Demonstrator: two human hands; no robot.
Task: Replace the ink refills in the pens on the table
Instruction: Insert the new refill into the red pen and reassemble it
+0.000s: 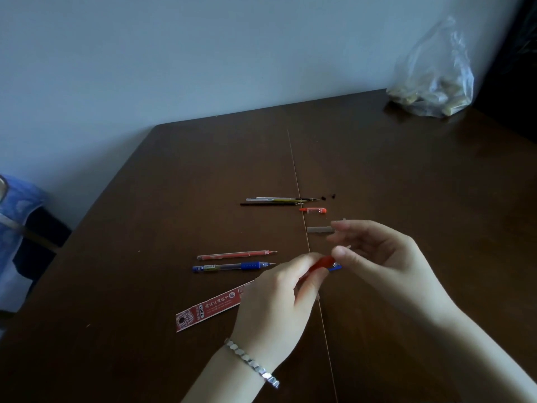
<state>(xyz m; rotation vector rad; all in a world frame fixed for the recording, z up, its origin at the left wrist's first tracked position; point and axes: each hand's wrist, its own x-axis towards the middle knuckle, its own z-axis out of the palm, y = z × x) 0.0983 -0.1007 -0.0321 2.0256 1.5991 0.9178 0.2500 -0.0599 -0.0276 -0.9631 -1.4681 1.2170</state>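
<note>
My left hand (pixel 279 298) grips a red pen (pixel 322 263) by its red grip section above the brown table (pixel 145 286). My right hand (pixel 377 257) pinches the pen's front tip between thumb and fingers. A blue piece shows just under the pen (pixel 335 268). On the table to the left lie a pink pen (pixel 236 254) and a blue pen (pixel 232 267), both pointing right. Farther back lie several loose refills (pixel 276 201), a red cap (pixel 313 210) and a grey cap (pixel 319 229). A red refill package (pixel 209 308) lies partly under my left hand.
A clear plastic bag (pixel 433 82) with pale contents stands at the table's far right corner against the wall. Two small black bits (pixel 328 196) lie by the refill tips. A blue-covered chair (pixel 17 228) stands left of the table. A seam runs down the tabletop.
</note>
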